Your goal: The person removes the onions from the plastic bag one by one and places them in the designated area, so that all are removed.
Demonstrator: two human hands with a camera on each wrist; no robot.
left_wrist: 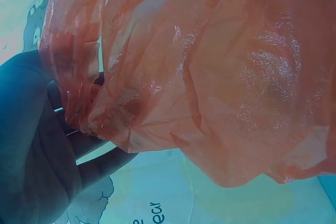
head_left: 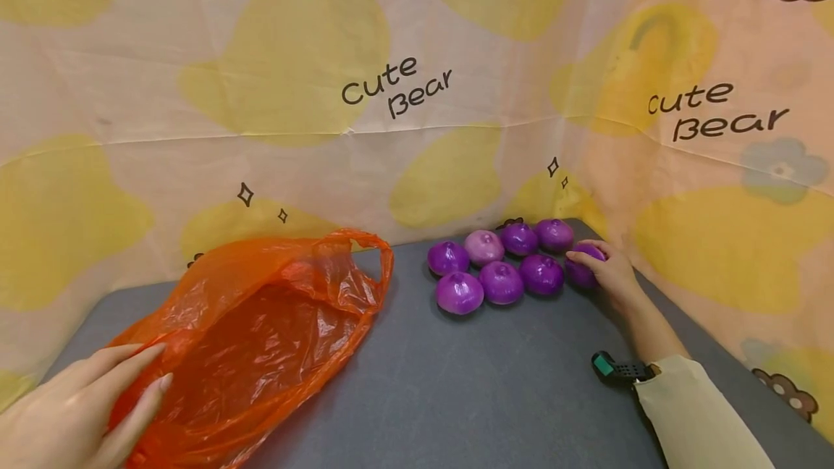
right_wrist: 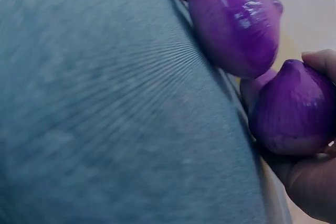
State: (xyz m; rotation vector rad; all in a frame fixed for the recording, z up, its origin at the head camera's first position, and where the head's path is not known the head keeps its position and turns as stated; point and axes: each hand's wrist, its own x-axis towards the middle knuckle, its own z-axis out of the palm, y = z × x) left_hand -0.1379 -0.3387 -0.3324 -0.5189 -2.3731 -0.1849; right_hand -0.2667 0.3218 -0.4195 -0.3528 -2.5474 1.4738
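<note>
In the head view my left hand (head_left: 85,404) is at the lower left, gripping the edge of an orange plastic bag (head_left: 260,339). The bag lies with its mouth spread toward me, and the left wrist view shows its gathered handle (left_wrist: 84,87) between thumb and fingers. At the right of the table my right hand (head_left: 612,273) grips a purple onion (head_left: 584,266), fingers and thumb round its sides. That onion (right_wrist: 296,108) stands with its pointed tip up in the right wrist view. Beside it several more purple onions (head_left: 502,282) form two rows.
The grey table (head_left: 495,389) ends against a patterned cloth (head_left: 293,78) hung behind it and along the right. A black band with a green face (head_left: 604,364) is on the right wrist, just above a pale sleeve (head_left: 697,404).
</note>
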